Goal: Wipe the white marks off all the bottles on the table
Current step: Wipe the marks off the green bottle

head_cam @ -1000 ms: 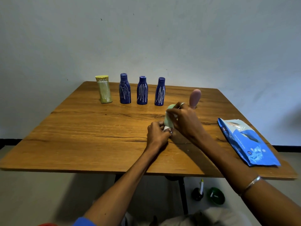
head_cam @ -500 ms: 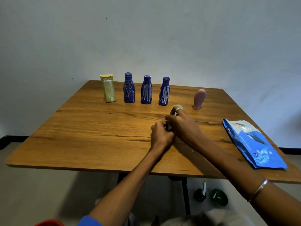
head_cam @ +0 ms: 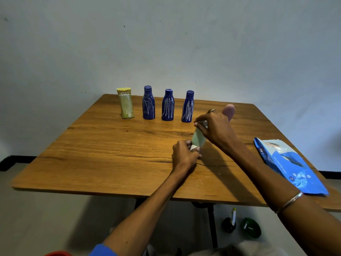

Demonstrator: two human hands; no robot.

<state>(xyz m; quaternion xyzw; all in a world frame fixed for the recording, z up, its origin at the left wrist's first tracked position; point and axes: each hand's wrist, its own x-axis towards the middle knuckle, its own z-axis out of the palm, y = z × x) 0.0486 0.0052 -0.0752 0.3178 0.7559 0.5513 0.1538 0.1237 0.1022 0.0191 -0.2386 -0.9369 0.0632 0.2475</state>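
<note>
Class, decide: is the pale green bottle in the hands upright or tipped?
Tipped: the pale green bottle leans, top under the right hand, base at the left hand.

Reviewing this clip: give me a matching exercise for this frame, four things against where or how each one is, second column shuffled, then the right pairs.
Things:
1. yellow bottle
2. pale green bottle
3. pink bottle
4. blue wipes pack

Places or states:
A. lying flat near the table's right edge
B. held tilted between the left hand and right hand
C. upright at the left end of the back row, streaked white
D. upright, partly hidden behind the right hand

Pairs: 1-C, 2-B, 3-D, 4-A
</note>
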